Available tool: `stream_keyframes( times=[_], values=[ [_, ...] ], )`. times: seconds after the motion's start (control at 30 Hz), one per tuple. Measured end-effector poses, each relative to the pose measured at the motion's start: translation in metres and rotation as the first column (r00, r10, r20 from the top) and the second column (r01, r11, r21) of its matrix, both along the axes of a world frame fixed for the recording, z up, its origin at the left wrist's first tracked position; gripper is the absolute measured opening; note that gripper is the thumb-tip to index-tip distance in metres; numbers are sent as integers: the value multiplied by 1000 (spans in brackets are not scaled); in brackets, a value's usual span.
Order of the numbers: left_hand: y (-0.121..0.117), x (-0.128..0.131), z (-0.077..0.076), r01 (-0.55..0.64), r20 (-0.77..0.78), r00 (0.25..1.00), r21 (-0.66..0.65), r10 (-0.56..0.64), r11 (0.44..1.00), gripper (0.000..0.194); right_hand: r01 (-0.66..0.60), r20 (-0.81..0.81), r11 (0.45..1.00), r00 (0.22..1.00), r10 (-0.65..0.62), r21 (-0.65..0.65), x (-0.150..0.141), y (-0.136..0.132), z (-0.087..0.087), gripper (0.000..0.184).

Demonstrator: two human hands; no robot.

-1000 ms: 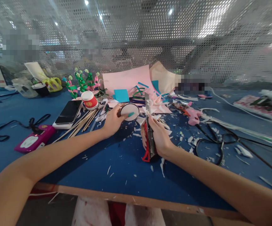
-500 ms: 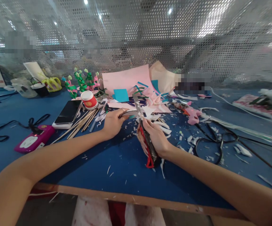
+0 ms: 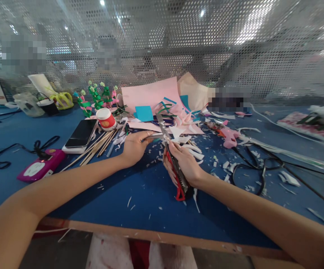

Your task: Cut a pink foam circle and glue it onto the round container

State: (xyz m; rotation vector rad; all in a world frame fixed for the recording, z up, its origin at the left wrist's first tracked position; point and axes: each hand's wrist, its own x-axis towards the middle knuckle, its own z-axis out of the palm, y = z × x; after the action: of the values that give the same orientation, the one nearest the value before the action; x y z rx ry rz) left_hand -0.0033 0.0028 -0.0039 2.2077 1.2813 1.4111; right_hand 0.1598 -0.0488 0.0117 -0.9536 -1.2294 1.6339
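My right hand (image 3: pixel 184 164) is closed round the red handles of a pair of scissors (image 3: pixel 174 165), blades pointing up and away toward the paper pile. My left hand (image 3: pixel 134 146) pinches a thin white disc of paper (image 3: pixel 154 136), now seen nearly edge-on, held just left of the scissor blades. White paper scraps (image 3: pixel 190 146) lie around both hands on the blue table (image 3: pixel 139 190).
Wooden sticks (image 3: pixel 98 145), a red-and-white cup (image 3: pixel 106 119), a phone (image 3: pixel 81 133) and a magenta device (image 3: pixel 40 165) lie to the left. Pink and teal paper (image 3: pixel 153 98) is piled behind. A pink glue gun (image 3: pixel 229 136) and black cables (image 3: pixel 254 164) lie to the right.
The left hand tilted the white disc from face-on to nearly edge-on. The scissors in the right hand leaned left, their tip moving toward the disc.
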Motion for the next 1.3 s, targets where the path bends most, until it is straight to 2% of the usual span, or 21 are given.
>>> stream_keyframes(
  times=[0.33, 0.63, 0.73, 0.9, 0.97, 1.03, 1.13, 1.2, 1.3],
  values=[
    [0, -1, -1, 115, -46, 993, 42, -113, 992, 17, -50, -36, 999, 998, 51, 18, 2, 3, -4, 38],
    [-2, 2, 0, -20, -38, 999, -27, 19, 999, 21, -45, 14, 999, 999, 45, 26, 0, 5, -3, 40],
    [-1, 1, -1, -46, -55, 997, -15, 45, 999, 20, -41, 17, 998, 999, 40, 37, 0, 5, -3, 39],
    [-1, 0, -6, 63, -147, 988, 68, -53, 996, 18, -25, 7, 999, 1000, 25, 36, 1, 4, -4, 42],
    [-2, 1, -6, 68, -153, 987, 68, -57, 995, 17, -21, -5, 999, 1000, 21, 25, 1, 3, -5, 43],
    [-2, 2, -3, 17, -112, 994, 39, -13, 999, 15, -6, -32, 1000, 999, 6, 16, 1, 3, -6, 43],
    [2, 3, 0, -59, 27, 998, -77, 61, 995, 18, 60, -86, 998, 995, -56, 33, 1, 4, -6, 42],
    [7, 2, 1, -14, 193, 980, -178, 49, 984, 28, 116, -106, 992, 988, -112, 39, 1, 6, -7, 42],
    [15, 2, -1, 160, 458, 889, -323, 6, 933, 45, 174, -111, 985, 979, -171, 16, 2, 9, -8, 42]
  ],
)
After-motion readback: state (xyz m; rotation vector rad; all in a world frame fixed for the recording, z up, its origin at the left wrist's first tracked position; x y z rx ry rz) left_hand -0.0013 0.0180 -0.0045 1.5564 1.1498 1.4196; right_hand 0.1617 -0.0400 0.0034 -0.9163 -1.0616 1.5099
